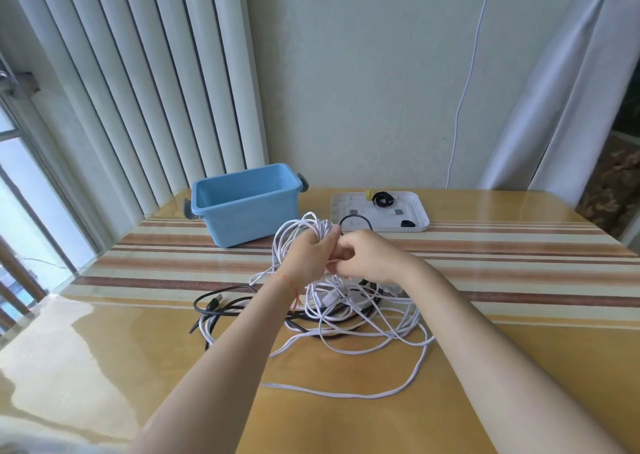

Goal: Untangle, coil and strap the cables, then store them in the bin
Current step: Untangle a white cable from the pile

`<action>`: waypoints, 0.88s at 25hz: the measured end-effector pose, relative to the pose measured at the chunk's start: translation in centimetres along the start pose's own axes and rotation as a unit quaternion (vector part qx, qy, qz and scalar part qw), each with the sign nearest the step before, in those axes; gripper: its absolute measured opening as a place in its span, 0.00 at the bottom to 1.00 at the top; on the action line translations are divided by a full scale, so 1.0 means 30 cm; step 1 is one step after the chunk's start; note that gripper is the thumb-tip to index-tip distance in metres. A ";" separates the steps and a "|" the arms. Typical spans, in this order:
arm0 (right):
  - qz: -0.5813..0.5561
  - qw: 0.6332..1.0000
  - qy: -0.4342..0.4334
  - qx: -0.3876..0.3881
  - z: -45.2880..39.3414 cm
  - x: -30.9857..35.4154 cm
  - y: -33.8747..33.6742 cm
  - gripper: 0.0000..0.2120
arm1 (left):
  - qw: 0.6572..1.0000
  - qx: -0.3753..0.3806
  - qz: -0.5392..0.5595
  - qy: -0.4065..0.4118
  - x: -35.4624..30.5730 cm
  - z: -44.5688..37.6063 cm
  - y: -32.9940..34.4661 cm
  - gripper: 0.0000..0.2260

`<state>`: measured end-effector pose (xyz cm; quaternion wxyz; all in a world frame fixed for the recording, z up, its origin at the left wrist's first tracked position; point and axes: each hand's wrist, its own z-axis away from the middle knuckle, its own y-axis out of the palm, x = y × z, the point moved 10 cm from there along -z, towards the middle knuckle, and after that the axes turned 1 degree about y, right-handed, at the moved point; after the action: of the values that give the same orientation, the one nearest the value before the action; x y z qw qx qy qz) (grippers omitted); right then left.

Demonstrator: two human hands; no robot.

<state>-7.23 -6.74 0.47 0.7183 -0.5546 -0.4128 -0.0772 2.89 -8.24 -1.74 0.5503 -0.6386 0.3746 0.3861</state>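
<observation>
Trailing across the glossy table (104, 367) nearest us, a loose white cable (346, 393) loops back into a tangle of white and black cables (332, 315), a black USB plug (215, 302) poking out at the left. Above the tangle, both hands meet. The left hand (308, 257) has its fingers clenched round a bundle of white coils (298, 228), thumb pressed on top. The right hand (367, 257) sits knuckles up, fingers curled in against the left; a black cable (356, 218) arches out from it, though what the fingertips pinch is hidden. Beyond, the blue bin (242, 218) stands open at left, and a white tray (415, 211) with black straps (382, 199) lies at right.
</observation>
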 end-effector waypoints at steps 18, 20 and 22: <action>0.072 0.988 0.082 -0.112 -0.046 -0.273 -0.118 0.11 | 0.935 -0.211 0.284 0.020 -0.016 -0.049 -0.144 0.13; 0.002 0.993 0.073 -0.095 -0.051 -0.276 -0.112 0.06 | 0.952 -0.174 0.250 -0.003 0.018 -0.072 -0.132 0.16; 0.006 0.992 0.051 -0.114 -0.052 -0.261 -0.134 0.03 | 0.957 -0.161 0.237 -0.032 0.067 -0.080 -0.132 0.17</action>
<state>-13.79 -12.30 -1.98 0.6713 -0.6307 -0.3605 -0.1473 7.50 -10.27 -1.71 0.3443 -0.5987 0.4303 0.5813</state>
